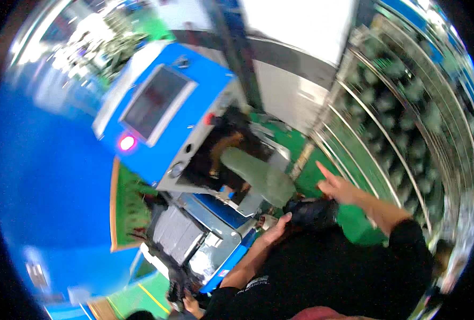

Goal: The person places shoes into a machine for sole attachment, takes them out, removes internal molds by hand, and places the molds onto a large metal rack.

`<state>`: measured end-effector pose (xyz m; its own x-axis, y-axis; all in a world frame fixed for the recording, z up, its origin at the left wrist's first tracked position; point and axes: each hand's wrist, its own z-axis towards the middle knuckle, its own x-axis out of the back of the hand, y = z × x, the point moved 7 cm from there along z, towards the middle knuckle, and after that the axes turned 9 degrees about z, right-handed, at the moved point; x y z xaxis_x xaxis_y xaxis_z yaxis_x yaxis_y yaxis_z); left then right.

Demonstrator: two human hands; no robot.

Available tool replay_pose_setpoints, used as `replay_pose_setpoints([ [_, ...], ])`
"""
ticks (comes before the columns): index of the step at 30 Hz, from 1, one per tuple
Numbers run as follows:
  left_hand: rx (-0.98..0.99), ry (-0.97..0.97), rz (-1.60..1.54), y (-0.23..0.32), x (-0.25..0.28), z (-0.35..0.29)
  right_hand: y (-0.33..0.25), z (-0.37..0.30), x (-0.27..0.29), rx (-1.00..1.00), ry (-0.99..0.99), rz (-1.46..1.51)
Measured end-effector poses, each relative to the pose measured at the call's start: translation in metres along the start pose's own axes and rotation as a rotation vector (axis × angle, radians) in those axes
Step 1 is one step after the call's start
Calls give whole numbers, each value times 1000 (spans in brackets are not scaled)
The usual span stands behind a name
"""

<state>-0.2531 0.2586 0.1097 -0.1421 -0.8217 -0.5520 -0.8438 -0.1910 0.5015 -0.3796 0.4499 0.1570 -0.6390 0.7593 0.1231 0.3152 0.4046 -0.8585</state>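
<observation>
My left hand [277,228] is closed on the near edge of a dark, blurred item [311,212], thumb on top; its kind cannot be made out. Just to the right of that item, my right hand [339,188] has its index finger stretched out, and no held thing shows in it. A smooth grey-green form [255,173], shaped like a foot or a shoe last, slants from the opening of a blue machine [194,69] down toward the dark item. Its lower end is close to my left hand.
On the machine are a dark screen [157,104], a lit pink-red button [126,142] and a red knob [210,119]. A metal rack [365,106] with several dark green rounded pieces stands right. Lower left, another person's hand [192,305] touches something black beside a grey block [177,234].
</observation>
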Motion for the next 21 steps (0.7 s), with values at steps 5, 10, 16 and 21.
replay_pose_setpoints([
  [5,-120,107,707,-67,67,70,12,44,-40,-208,-133,250],
  [10,101,447,633,-68,102,42,-8,121,-106,-73,-283,903],
  [16,-282,400,-61,-45,114,8,-17,105,-116,165,-166,1002],
  [21,-253,563,42,-29,130,-9,53,55,-37,102,-169,1120],
])
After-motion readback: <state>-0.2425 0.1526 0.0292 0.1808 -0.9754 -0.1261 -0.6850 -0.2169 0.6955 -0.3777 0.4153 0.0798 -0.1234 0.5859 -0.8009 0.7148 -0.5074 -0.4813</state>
